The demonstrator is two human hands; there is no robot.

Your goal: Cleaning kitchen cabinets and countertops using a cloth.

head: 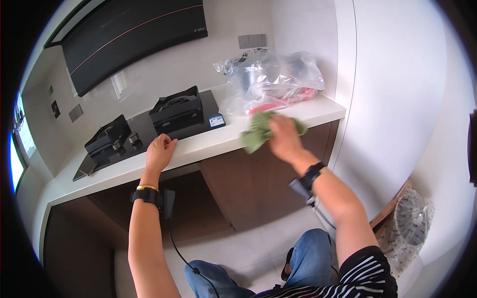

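My right hand is closed on a green cloth, slightly blurred, at the front edge of the white countertop. Part of the cloth hangs in front of the brown cabinet door. My left hand rests on the counter's front edge with its fingers curled, just in front of the black gas hob; whether anything lies within its fingers cannot be seen. Both wrists wear black straps with cabled devices.
Behind my right hand, a clear plastic bag with metal and red items stands on the counter. A black range hood hangs above the hob. Under the hob the cabinet is open. A tall white panel bounds the right side.
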